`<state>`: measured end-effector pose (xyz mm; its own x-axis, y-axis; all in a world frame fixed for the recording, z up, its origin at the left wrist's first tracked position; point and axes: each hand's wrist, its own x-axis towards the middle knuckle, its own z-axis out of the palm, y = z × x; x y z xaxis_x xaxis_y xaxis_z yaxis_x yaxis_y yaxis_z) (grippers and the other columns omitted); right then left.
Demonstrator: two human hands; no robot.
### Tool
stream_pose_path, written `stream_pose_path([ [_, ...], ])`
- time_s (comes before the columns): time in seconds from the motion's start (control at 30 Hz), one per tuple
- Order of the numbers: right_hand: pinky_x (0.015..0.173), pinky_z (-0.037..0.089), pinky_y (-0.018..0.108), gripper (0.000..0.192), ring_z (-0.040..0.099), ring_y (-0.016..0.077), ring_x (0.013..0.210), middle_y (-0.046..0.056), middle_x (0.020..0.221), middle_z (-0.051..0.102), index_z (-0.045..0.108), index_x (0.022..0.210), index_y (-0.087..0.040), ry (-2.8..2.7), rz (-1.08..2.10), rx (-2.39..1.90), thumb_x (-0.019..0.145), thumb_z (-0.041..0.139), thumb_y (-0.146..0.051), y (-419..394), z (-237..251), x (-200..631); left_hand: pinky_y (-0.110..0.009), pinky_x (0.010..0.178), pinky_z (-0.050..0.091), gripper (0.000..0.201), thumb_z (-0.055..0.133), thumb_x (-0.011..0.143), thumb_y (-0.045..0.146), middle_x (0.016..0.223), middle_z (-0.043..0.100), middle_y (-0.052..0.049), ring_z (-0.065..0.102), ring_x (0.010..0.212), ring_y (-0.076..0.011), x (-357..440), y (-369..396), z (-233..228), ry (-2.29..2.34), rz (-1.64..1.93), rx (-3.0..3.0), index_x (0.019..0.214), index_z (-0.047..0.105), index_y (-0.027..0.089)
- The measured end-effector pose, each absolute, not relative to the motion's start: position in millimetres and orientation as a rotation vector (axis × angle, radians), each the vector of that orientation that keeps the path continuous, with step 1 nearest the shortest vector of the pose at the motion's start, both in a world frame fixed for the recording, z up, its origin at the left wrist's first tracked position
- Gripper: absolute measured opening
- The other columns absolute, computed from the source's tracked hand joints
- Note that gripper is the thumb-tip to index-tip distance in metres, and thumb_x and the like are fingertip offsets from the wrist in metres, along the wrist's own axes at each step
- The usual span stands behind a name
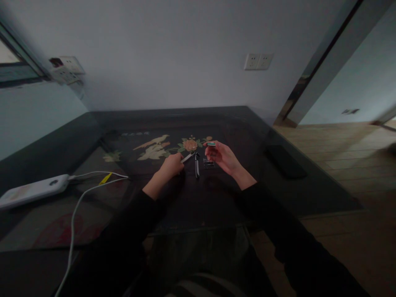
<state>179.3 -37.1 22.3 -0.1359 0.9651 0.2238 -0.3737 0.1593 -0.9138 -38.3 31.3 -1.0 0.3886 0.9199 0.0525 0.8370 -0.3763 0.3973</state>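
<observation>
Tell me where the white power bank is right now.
In the head view the white power bank lies at the far left of the dark table, well left of the left hand, with white cables running from its end.

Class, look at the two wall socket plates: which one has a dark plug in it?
The socket plate on the left wall, by the window, has a dark plug at its left edge. The double plate on the back wall shows none.

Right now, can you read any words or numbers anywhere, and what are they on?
None can be read.
Pale marks on the dark table, above the bird picture: too blurred to read.
White power bank: no clear lettering.
Small item in the right hand: too small to tell.
Wall sockets: no readable text.
</observation>
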Motion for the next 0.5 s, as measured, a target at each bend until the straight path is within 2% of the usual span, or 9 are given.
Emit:
stream_pose_path([
  [0.07,0.054,0.043,0.025,0.045,0.055,0.0114,0.062,0.002,0.077,0.064,0.071,0.095,-0.019,-1.134,1.34,-0.71,0.078,0.07,-0.06,-37,22,180,-0.024,0.048,0.036,0.018,0.051,0.076,0.006,0.056,0.057,0.001,0.055,0.044,-0.0142,-42,37,-2,1.508,0.407,2.204,0.087,0.056,0.018],
  [0.13,0.054,0.043,0.025,0.045,0.056,0.0114,0.062,0.002,0.077,0.065,0.071,0.095,-0.019,-1.127,1.335,-0.707,0.078,0.07,-0.061,-36,22,180,-0.022,0.046,0.035,0.02,0.05,0.078,0.006,0.054,0.055,0.005,0.052,0.039,-0.0119,-45,41,-2,1.468,0.483,2.094,0.093,0.053,0.019],
  [0.3,0.053,0.043,0.023,0.05,0.056,0.0104,0.06,0.002,0.074,0.066,0.073,0.094,-0.018,-1.081,1.326,-0.683,0.073,0.074,-0.063,-35,21,181,-0.02,0.043,0.032,0.029,0.055,0.082,0.013,0.068,0.064,0.004,0.042,0.036,-0.0065,-42,35,-1,1.232,0.772,1.832,0.109,0.046,0.02],
  [0.4,0.053,0.043,0.023,0.049,0.056,0.0102,0.06,0.002,0.074,0.066,0.073,0.094,-0.018,-1.067,1.306,-0.676,0.074,0.073,-0.062,-34,19,180,-0.019,0.046,0.029,0.022,0.056,0.088,0.026,0.064,0.057,0.005,0.04,0.042,-0.0057,-31,18,3,1.029,0.916,1.667,0.108,0.05,0.018],
  [0.5,0.052,0.042,0.023,0.047,0.055,0.0103,0.059,0.002,0.072,0.065,0.072,0.094,-0.018,-1.051,1.255,-0.688,0.077,0.071,-0.061,-32,17,180,-0.019,0.049,0.03,0.027,0.051,0.093,0.039,0.064,0.049,0.004,0.043,0.053,-0.008,-19,-5,10,0.854,0.974,1.529,0.108,0.056,0.018],
])
